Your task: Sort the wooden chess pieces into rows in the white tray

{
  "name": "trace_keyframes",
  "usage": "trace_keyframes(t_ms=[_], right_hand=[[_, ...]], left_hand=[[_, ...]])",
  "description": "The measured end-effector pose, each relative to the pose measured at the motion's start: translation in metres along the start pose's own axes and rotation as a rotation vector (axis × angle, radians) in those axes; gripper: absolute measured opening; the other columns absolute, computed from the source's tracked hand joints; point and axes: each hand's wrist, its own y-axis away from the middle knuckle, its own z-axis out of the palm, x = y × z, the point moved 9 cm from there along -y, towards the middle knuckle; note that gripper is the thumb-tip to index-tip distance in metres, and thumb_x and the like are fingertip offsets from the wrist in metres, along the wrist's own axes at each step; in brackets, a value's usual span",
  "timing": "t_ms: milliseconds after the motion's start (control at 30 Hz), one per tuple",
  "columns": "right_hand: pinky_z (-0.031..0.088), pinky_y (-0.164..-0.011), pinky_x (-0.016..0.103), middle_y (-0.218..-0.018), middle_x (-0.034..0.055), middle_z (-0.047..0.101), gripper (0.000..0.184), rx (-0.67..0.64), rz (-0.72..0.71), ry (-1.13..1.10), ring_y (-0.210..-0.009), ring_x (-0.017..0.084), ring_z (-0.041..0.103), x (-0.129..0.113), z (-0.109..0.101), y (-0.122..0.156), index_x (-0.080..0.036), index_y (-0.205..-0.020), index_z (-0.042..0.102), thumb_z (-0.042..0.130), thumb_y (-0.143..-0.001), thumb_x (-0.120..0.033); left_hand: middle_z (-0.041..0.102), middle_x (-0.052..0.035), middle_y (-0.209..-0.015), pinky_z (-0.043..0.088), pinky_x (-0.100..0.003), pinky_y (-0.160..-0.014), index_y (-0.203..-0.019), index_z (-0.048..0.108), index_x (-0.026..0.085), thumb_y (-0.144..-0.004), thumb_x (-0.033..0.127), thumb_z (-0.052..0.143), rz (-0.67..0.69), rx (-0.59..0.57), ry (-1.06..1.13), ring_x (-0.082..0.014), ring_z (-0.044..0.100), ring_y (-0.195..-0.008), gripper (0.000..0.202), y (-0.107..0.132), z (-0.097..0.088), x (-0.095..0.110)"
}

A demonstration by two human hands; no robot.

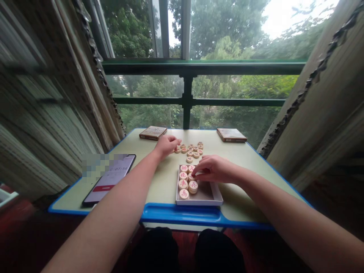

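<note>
My right hand (213, 169) reaches into a shallow white box (199, 203), its fingertips closed on a xiangqi piece (191, 177) in the second column. Red-marked round wooden xiangqi pieces (183, 184) line the box's left side, some of them stacked. Beyond the box, my left hand (167, 146) has its fingers drawn together at the left end of a loose group of xiangqi pieces (190, 149). Whatever those fingers hold is hidden. One loose piece (178, 150) lies right by the fingertips.
A phone (110, 178) showing a running timer lies at the table's left. Two flat boxes, one at back left (152, 132) and one at back right (231, 135), rest near the far edge. The pale table (241, 197) has a blue rim; a window with green railing stands behind.
</note>
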Motion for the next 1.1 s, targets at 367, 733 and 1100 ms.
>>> trace_keyframes(t_ms=[367, 733, 1100], right_hand=[[0.042, -0.079, 0.032, -0.088, 0.0078, 0.063, 0.023, 0.419, 0.248, 0.161, -0.082, 0.019, 0.054, 0.061, -0.039, 0.006, -0.017, -0.096, 0.069, 0.054, -0.080, -0.021], [0.038, -0.090, 0.034, -0.105, 0.0077, 0.065, 0.025, 0.329, 0.375, 0.235, -0.095, 0.021, 0.055, 0.095, -0.030, 0.003, -0.021, -0.101, 0.069, 0.050, -0.084, -0.023], [0.042, -0.070, 0.028, -0.078, 0.0039, 0.067, 0.017, 0.353, 0.483, 0.194, -0.080, 0.019, 0.055, 0.104, -0.029, 0.007, -0.020, -0.080, 0.068, 0.061, -0.076, -0.035]], left_hand=[[0.052, 0.0019, -0.043, 0.031, -0.020, -0.041, -0.059, 0.061, 0.013, -0.066, 0.037, 0.060, -0.007, -0.005, 0.017, -0.0059, 0.039, -0.038, 0.025, 0.003, 0.000, 0.004], [0.065, -0.0047, -0.072, 0.046, -0.026, -0.065, -0.077, 0.071, 0.014, -0.069, 0.033, 0.060, 0.220, -0.185, -0.332, -0.0148, 0.058, -0.067, 0.023, 0.012, 0.028, 0.015], [0.063, -0.0068, -0.100, 0.043, -0.030, -0.091, -0.098, 0.070, 0.019, -0.072, 0.012, 0.050, 0.396, -0.099, -0.680, -0.0198, 0.057, -0.095, 0.034, 0.005, 0.025, 0.014]])
